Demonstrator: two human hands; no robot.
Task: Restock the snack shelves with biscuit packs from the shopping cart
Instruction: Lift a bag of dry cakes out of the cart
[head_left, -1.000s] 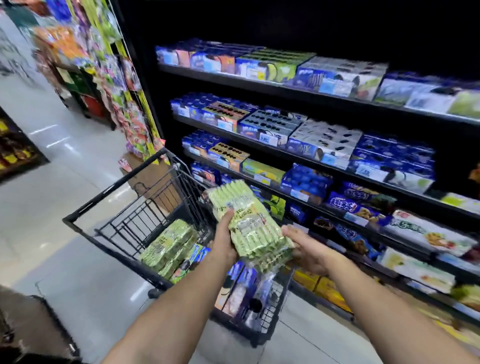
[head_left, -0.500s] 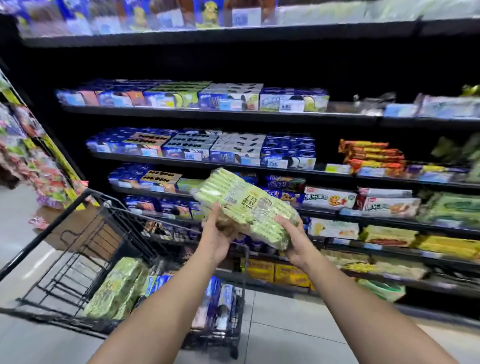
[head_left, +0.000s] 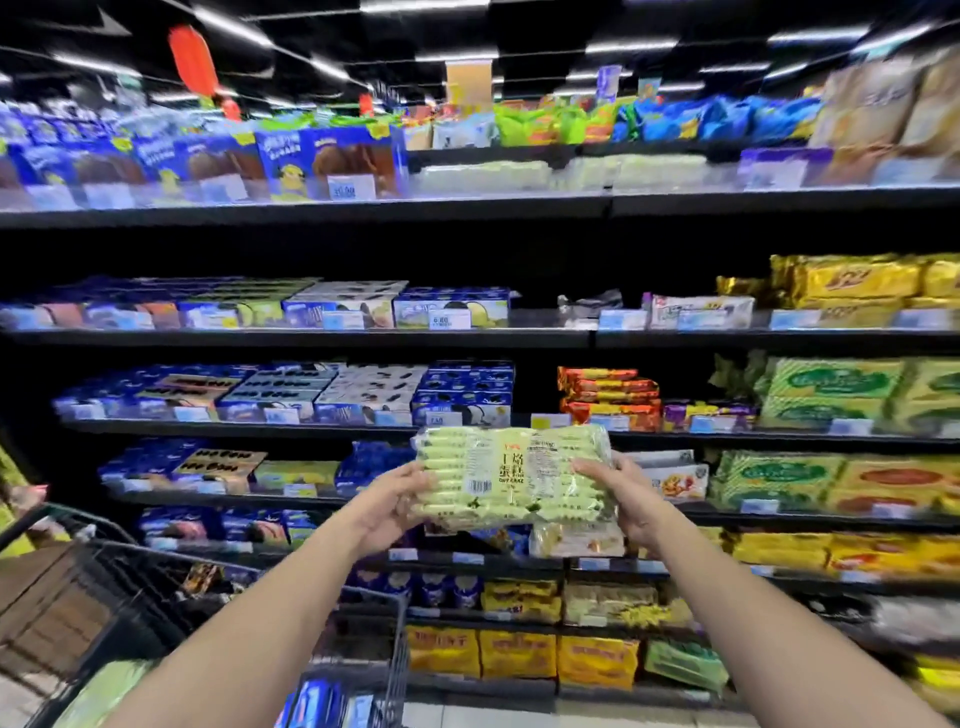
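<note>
We grip a pale green biscuit pack (head_left: 511, 475) by its ends, left hand (head_left: 385, 510) and right hand (head_left: 632, 512), level before the snack shelves (head_left: 311, 339); shopping cart (head_left: 399, 649) at lower left.

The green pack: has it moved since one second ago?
Yes. The green pack has gone rightward, off the cart, and turned level before the shelves.

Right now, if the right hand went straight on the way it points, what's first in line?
Probably the white packs on the shelf just behind the right hand, which grips the green biscuit pack. Depth is unclear, so the gap can't be judged.
</note>
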